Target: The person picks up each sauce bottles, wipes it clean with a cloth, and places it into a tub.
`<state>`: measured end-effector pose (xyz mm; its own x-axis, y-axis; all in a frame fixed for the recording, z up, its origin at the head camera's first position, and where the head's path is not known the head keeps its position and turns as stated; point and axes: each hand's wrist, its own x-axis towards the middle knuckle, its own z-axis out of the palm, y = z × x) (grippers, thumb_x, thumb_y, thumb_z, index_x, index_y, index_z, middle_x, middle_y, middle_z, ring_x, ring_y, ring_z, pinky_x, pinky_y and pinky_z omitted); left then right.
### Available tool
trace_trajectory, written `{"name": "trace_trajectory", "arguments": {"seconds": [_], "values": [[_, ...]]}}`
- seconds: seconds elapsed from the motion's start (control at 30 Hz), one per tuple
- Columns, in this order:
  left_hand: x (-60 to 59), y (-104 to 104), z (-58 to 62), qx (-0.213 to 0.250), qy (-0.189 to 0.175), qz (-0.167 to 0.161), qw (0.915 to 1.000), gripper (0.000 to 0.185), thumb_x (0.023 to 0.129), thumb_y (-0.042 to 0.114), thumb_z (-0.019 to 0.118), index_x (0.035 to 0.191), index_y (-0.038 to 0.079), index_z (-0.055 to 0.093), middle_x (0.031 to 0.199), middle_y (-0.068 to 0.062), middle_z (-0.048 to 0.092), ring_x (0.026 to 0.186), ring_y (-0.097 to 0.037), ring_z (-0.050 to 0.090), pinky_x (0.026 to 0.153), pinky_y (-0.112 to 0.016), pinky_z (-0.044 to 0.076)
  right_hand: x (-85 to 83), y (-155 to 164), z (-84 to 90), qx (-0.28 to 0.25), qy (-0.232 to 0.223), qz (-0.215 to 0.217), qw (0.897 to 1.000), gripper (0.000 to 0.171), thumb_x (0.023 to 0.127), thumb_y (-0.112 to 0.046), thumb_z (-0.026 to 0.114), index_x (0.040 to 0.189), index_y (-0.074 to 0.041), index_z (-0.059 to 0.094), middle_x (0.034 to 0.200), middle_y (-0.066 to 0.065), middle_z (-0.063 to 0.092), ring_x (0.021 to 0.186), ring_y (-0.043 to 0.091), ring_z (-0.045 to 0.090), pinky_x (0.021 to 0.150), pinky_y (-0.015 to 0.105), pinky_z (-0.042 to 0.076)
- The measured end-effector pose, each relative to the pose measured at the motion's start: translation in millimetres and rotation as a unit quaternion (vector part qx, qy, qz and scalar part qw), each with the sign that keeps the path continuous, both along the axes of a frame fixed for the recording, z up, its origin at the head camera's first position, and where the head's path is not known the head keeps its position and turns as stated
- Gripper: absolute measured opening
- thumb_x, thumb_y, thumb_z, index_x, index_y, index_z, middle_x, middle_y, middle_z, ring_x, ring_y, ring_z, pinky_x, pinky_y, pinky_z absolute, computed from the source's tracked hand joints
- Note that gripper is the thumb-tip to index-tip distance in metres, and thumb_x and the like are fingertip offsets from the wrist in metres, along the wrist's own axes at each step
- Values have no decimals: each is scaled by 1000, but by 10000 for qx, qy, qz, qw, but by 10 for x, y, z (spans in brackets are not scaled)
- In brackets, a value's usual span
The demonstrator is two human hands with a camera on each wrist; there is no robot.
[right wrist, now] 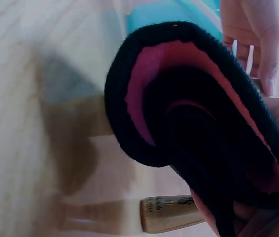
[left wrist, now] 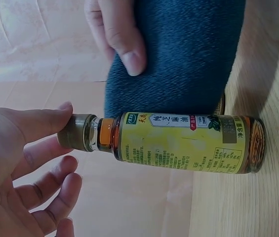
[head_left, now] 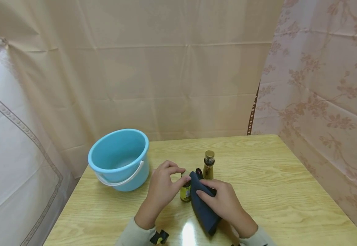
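The upright small bottle point(head_left: 185, 192) is pinched at its cap by the left hand point(head_left: 163, 189), while the folded cloth point(head_left: 203, 205), just beside it on the counter point(head_left: 289, 191), is gripped by the right hand point(head_left: 224, 201).

The left hand point(head_left: 163, 186) touches the cap of a small bottle point(head_left: 185, 192) standing on the surface point(head_left: 273, 191); the right hand point(head_left: 223, 201) presses a dark cloth point(head_left: 201, 205) against it, bucket point(head_left: 120, 159) left, taller bottle point(head_left: 209, 165) behind

The cloth point(head_left: 203, 205) hides most of the small bottle point(head_left: 185, 193) at lower centre; its label print is too small to read.
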<state>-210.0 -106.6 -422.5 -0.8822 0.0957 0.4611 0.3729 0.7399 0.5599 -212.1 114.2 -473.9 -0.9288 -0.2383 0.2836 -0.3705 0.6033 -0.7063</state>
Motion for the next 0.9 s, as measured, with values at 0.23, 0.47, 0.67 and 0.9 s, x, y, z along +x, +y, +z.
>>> {"name": "trace_trajectory", "arguments": {"seconds": [0.23, 0.47, 0.67, 0.9], "values": [[-5, -2, -16, 133, -25, -8, 9999, 30, 85, 42, 85, 105, 20, 84, 101, 10, 66, 92, -15, 64, 82, -37, 41, 4, 11, 133, -188, 74, 70, 9998, 31, 89, -33, 83, 119, -29, 78, 120, -8, 75, 106, 12, 72, 77, 24, 58], [-11, 2, -25, 172, -40, 5, 9998, 29, 85, 42, 85, 105, 21, 84, 101, 10, 66, 93, -18, 65, 81, -36, 40, 8, 21, 225, -303, 225, 132, 9992, 31, 90, -36, 83, 119, -30, 78, 117, -9, 75, 101, 9, 72, 73, 22, 57], [-8, -3, -16, 135, -52, -22, 9999, 31, 85, 44, 84, 106, 20, 84, 101, 9, 67, 93, -17, 65, 80, -36, 39, 26, 20, 301, -527, 365, 140, 9978, 30, 90, -36, 82, 119, -29, 78, 115, -7, 76, 94, 9, 73, 68, 22, 58], [-8, -9, -16, 127, 33, -49, 9999, 30, 86, 43, 84, 105, 20, 84, 101, 8, 68, 92, -19, 66, 78, -35, 39, 39, 10, 350, -766, 535, 187, 9955, 31, 90, -35, 82, 120, -28, 78, 113, -5, 76, 87, 8, 72, 63, 23, 58]]}}
